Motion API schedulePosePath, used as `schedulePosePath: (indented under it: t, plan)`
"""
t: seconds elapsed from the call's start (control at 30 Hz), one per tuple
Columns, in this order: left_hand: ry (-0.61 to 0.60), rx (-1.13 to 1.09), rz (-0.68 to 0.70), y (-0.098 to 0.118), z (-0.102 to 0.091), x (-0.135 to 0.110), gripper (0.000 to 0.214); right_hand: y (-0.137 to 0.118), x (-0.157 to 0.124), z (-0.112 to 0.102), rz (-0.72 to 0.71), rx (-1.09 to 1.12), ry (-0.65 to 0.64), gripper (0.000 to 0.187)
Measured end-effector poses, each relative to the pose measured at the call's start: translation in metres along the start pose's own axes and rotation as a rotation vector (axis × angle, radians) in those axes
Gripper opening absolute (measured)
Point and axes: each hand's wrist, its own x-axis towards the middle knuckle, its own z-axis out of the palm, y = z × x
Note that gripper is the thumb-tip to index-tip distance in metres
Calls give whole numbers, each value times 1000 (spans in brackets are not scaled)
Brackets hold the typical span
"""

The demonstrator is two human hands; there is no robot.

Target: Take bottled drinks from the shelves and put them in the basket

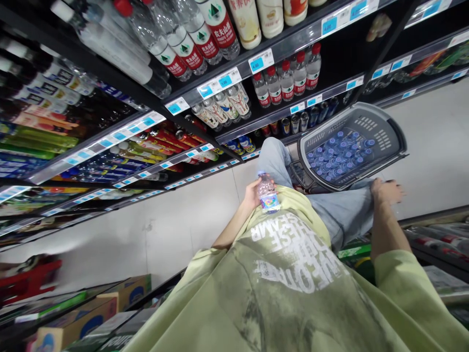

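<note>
My left hand is wrapped round a small clear water bottle with a blue cap and a colourful label. The bottle is held upright close to my shirt. Over by my bent knee, my right hand is empty, its fingers stretched out. Between the two hands and farther forward stands a grey plastic shopping basket. Many small blue-capped bottles are packed upright inside it, near its lower left end.
Ahead and to the left run drink shelves with price tags. Red-capped bottles and a row of cans sit on them. Cardboard boxes are at lower left. More packed goods lie at right. A red object stands on the tiled floor.
</note>
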Motion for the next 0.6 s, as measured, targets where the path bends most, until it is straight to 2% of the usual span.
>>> schedulePosePath:
  t: [0.13, 0.33, 0.43, 0.6]
  plan:
    - [-18, -98, 84, 5, 24, -20, 21, -1, -2, -2, -6, 3, 7, 58]
    - [-184, -95, 148, 9, 66, -68, 36, -1, 0, -2, 2, -7, 4, 56]
    - [-201, -67, 134, 1, 71, -81, 46, -1, 0, -2, 4, -10, -3, 54]
    - [-192, -50, 42, -17, 63, -84, 53, -1, 0, -4, -9, -1, 4, 52]
